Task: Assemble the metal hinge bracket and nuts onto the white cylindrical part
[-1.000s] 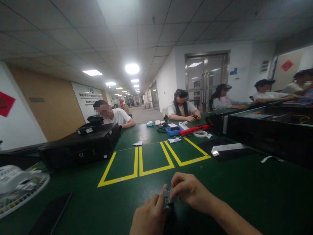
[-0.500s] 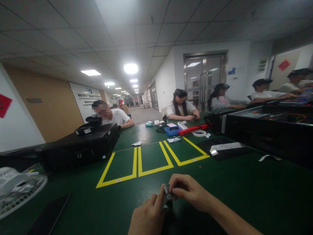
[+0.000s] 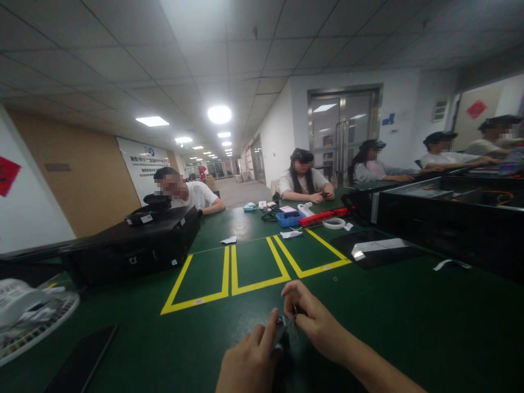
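1. Since the earlier frame, the right hand [image 3: 316, 322] has lifted up and a little to the right, away from the small grey part [image 3: 280, 329], while the left hand [image 3: 249, 360] stays almost at the same place.
2. Left hand is grasping: its thumb and fingers pinch the grey part, which sits at 1 o'clock from this hand. I cannot tell if the part also touches the green tabletop [image 3: 388, 333].
3. Right hand is half closed, just beside the part at 3 o'clock of it. Something small and dark may be in its fingers, but I cannot tell.
4. It seems the step in hand is fine work on this part, one hand holding and the other working. The next move, I judge, calls for a steady pinch and careful fingers.
5. Going outward, yellow tape outlines [image 3: 257, 278] lie at 12 o'clock, a black phone [image 3: 82, 360] at 8 o'clock, a black case [image 3: 131, 251] at 10 o'clock, and a black equipment box [image 3: 450, 224] at 2 o'clock.
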A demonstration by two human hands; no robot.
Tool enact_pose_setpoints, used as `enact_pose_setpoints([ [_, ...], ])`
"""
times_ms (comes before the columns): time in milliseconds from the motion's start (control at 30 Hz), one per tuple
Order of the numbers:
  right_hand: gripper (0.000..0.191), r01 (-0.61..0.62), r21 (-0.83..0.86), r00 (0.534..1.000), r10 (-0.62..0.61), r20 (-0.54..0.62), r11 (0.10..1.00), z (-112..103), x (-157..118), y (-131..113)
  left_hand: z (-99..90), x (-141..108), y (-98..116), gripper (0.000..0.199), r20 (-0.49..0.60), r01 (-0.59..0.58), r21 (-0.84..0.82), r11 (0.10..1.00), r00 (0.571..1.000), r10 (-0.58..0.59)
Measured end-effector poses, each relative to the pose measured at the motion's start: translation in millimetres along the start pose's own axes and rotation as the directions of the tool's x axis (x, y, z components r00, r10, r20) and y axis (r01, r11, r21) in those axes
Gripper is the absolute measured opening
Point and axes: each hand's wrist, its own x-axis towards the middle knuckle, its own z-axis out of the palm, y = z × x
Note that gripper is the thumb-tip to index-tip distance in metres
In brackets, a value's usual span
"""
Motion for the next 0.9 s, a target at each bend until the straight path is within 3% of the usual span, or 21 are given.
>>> enact_pose_setpoints([
  [167, 0.043, -0.113, 0.141, 0.991, 0.121, -0.05, 0.984, 5, 3, 6, 0.5, 1, 6, 0.065, -0.004, 0.022, 0.053, 0.998, 1.0, -0.022],
  [467, 0.043, -0.162, 0.251, 0.984, 0.176, -0.035, 0.954, 0, 7, 2, -2.3, 2, 6, 0.061, 0.039, -0.058, 0.102, 0.993, 0.998, 0.054],
  [667, 0.044, -0.246, 0.182, 0.967, 0.255, -0.027, 0.952, 2, 6, -5, -2.9, 1, 9, 0.06, 0.031, -0.065, 0.112, 0.992, 0.998, 0.062],
  [900, 0.034, -0.321, 0.075, 0.936, 0.329, -0.129, 0.944, 8, 5, -5, -3.8, 1, 7, 0.057, 0.008, -0.09, 0.115, 0.989, 0.996, 0.09],
])
